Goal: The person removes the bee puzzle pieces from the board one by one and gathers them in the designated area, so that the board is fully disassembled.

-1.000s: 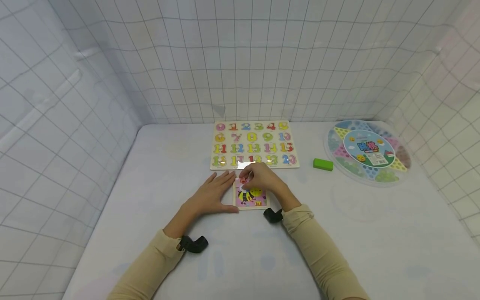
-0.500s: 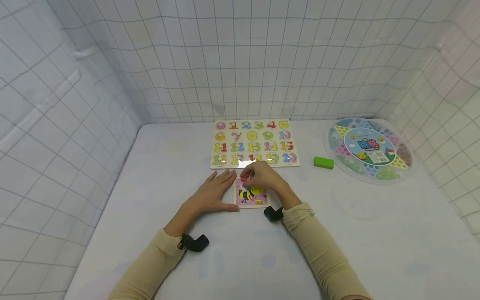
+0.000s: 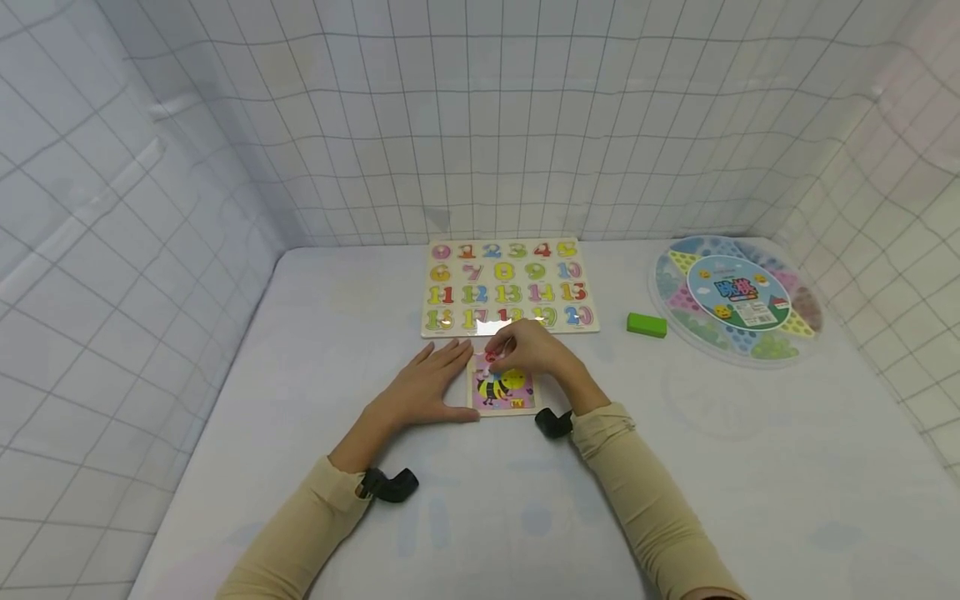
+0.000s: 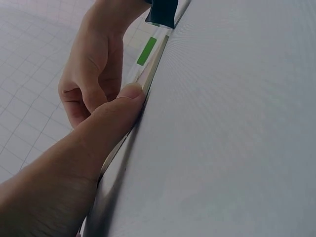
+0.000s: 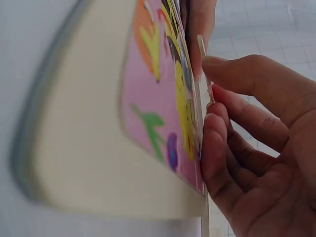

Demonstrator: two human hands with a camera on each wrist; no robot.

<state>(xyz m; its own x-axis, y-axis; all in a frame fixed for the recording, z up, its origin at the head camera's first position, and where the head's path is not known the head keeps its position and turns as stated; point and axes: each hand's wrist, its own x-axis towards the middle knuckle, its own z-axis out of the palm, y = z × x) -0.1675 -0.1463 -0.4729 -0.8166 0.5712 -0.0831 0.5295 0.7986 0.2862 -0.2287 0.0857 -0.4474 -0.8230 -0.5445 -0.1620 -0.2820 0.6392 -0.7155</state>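
Observation:
A small square bee puzzle (image 3: 501, 401) in pink and yellow lies flat in front of the number board. The left hand (image 3: 423, 395) rests beside its left edge, fingers straight and spread, its thumb along the near left corner. Over the puzzle's upper part, the right hand (image 3: 527, 347) pinches a thin puzzle piece between thumb and fingers. In the right wrist view that piece (image 5: 206, 61) stands on edge at the surface of the puzzle (image 5: 148, 98); its printed face is hard to make out.
Just behind the puzzle lies a number board (image 3: 504, 283) with coloured numerals. A green block (image 3: 647, 325) sits to its right, and farther right is a round, star-patterned game board (image 3: 780, 340). Grid-patterned cloth walls (image 3: 517, 125) stand at the back and sides.
The right hand, still pinching the piece, has shifted slightly to the right and away from the body. The left hand stays in place.

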